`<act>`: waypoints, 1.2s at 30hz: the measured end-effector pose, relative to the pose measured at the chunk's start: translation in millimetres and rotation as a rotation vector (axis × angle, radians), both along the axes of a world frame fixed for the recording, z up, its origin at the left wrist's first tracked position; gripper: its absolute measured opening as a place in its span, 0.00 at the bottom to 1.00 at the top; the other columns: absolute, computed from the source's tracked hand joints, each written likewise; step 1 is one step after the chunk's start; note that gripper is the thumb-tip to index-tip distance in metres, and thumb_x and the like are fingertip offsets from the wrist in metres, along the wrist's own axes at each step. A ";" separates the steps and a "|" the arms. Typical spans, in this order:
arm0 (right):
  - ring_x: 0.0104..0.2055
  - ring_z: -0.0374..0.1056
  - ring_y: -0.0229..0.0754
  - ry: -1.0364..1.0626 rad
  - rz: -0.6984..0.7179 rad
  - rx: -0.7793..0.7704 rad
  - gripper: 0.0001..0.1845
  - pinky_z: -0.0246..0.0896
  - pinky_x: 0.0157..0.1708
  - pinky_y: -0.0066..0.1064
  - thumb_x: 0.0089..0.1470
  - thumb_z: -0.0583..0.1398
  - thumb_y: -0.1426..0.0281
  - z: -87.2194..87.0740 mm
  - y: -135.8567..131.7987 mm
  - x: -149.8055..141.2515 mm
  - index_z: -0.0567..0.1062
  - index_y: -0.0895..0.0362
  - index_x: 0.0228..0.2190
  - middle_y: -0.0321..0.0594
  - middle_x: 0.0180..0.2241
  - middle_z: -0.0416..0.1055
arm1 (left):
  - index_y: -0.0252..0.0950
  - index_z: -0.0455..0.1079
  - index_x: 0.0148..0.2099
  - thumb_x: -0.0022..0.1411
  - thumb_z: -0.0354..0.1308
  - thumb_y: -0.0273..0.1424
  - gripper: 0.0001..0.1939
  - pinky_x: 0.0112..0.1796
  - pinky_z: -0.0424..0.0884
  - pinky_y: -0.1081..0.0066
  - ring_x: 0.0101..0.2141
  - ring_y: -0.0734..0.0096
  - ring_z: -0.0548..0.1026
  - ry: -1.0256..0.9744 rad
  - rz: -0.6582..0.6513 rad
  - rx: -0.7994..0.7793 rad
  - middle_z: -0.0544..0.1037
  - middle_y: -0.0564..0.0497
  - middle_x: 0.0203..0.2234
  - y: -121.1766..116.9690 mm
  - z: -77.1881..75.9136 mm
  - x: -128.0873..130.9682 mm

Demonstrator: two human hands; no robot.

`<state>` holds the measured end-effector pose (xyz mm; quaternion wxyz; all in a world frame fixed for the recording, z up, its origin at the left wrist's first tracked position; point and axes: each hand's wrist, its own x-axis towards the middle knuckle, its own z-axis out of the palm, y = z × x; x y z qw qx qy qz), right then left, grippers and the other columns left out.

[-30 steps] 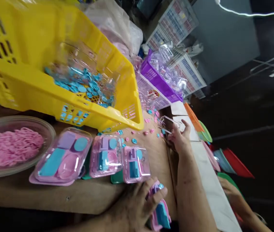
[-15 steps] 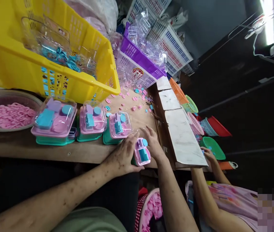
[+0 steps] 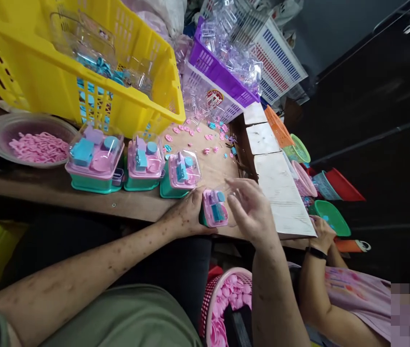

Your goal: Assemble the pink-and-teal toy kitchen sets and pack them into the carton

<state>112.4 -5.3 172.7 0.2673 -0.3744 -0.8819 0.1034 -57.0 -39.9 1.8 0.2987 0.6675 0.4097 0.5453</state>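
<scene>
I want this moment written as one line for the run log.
left hand: holds small box | right hand: close beside it, grip unclear | table: three clear-lidded boxes in a row | behind: yellow crate

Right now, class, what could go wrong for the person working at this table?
The small pink-and-green toy box sits at the table's front edge, held by the left hand; a slip might drop it towards the pink basket below.

Its top seems uncovered, so a bump from the nearby right hand could dislodge its blue and purple parts.

The left fingers are close to the nearest clear-covered box and might nudge it.
</scene>
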 end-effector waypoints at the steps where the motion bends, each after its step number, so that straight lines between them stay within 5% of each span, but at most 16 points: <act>1: 0.58 0.77 0.55 -0.055 0.013 0.022 0.17 0.76 0.61 0.51 0.73 0.62 0.61 -1.6 -2.9 -4.1 0.82 0.52 0.57 0.49 0.54 0.78 | 0.39 0.52 0.75 0.50 0.87 0.44 0.63 0.68 0.72 0.38 0.69 0.33 0.73 -0.005 -0.002 0.006 0.71 0.33 0.68 0.3 -0.8 0.2; 12: 0.61 0.73 0.62 -0.379 0.007 0.149 0.17 0.72 0.63 0.62 0.72 0.60 0.68 1.8 -21.5 -31.9 0.78 0.52 0.58 0.53 0.60 0.74 | 0.35 0.51 0.76 0.57 0.84 0.43 0.59 0.70 0.69 0.37 0.71 0.33 0.70 -0.046 -0.054 0.111 0.70 0.29 0.70 -1.2 -0.5 0.5; 19: 0.56 0.74 0.60 -0.367 -0.023 0.204 0.18 0.73 0.58 0.59 0.71 0.57 0.72 -10.6 -14.4 -35.7 0.82 0.51 0.56 0.49 0.53 0.79 | 0.36 0.54 0.75 0.52 0.86 0.42 0.60 0.68 0.72 0.37 0.68 0.32 0.73 -0.047 -0.069 0.058 0.72 0.31 0.67 1.1 -1.7 1.2; 29: 0.55 0.78 0.58 -0.350 -0.005 0.090 0.14 0.75 0.58 0.56 0.70 0.61 0.67 -0.7 2.2 -31.3 0.84 0.50 0.52 0.47 0.52 0.81 | 0.37 0.56 0.73 0.51 0.86 0.40 0.58 0.66 0.73 0.38 0.67 0.32 0.74 -0.054 -0.094 0.001 0.74 0.33 0.66 1.4 3.9 -2.8; 36: 0.56 0.77 0.59 -0.332 -0.036 0.172 0.15 0.74 0.58 0.57 0.70 0.62 0.67 -5.1 -7.8 -31.4 0.84 0.52 0.54 0.50 0.52 0.80 | 0.37 0.56 0.72 0.50 0.87 0.42 0.58 0.64 0.75 0.39 0.65 0.32 0.75 -0.022 -0.072 0.000 0.74 0.33 0.64 0.9 4.6 -2.3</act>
